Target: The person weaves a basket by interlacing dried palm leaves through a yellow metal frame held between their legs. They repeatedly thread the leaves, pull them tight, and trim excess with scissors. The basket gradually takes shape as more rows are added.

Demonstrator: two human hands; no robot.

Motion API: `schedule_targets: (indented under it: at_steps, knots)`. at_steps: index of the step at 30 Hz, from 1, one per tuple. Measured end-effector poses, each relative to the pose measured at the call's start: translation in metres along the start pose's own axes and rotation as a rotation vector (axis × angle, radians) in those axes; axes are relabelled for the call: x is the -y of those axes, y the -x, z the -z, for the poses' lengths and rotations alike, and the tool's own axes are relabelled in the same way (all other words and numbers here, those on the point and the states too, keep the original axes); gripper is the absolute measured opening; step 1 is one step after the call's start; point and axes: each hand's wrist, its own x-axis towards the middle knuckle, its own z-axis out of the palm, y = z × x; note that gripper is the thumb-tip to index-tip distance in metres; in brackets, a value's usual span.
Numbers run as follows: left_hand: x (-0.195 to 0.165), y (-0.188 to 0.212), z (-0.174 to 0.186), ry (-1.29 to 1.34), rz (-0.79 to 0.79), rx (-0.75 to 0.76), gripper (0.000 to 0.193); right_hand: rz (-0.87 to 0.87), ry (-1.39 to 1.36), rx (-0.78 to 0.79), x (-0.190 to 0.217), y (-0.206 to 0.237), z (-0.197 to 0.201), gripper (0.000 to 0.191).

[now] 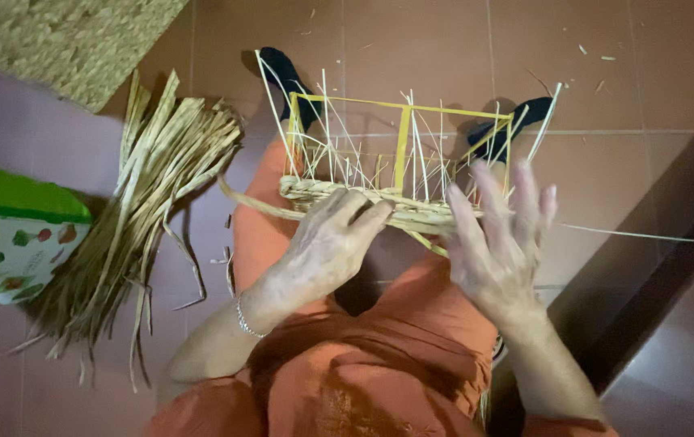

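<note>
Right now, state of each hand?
Left hand: closed on the woven rim of the straw basket.
Right hand: open, fingers spread, holding nothing visible.

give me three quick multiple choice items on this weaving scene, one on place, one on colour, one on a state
1. Where does the loose bundle of straw strips lie?
A. on the floor by the person's left
B. on the lap
C. inside the frame

2. What colour is the frame?
A. blue
B. yellow
C. white

3. How is the right hand?
A. clenched in a fist
B. open, fingers spread
C. out of view

Answers: 1 A, it fans over the tiles left of the orange-clad lap. 2 B, its bars are yellow. 3 B, its fingers fan out by the woven band, which the left hand grips.
</note>
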Motion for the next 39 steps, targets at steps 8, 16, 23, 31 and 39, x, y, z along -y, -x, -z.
schedule_targets:
  at_steps: [8, 16, 23, 31, 39]
  knots:
    - [-0.005, -0.007, 0.018, -0.045, -0.121, 0.016, 0.056, -0.119, -0.55, 0.322, -0.002, 0.043, -0.044, 0.051]
    - [-0.002, -0.011, 0.015, -0.077, -0.154, -0.072, 0.044, -0.238, -0.788, 0.289, 0.013, 0.044, -0.048, 0.052]
    - [0.023, -0.001, 0.016, -0.218, -0.258, -0.025, 0.031, -0.319, -0.855, 0.406, 0.018, 0.074, -0.075, 0.008]
    - [0.035, 0.033, -0.034, 0.255, 0.301, 0.552, 0.025, -0.224, -0.732, 0.123, 0.003, 0.084, -0.088, 0.011]
    - [0.031, 0.028, -0.02, 0.411, 0.29, 0.132, 0.015, -0.162, -0.737, 0.208, 0.019, 0.073, -0.086, 0.031]
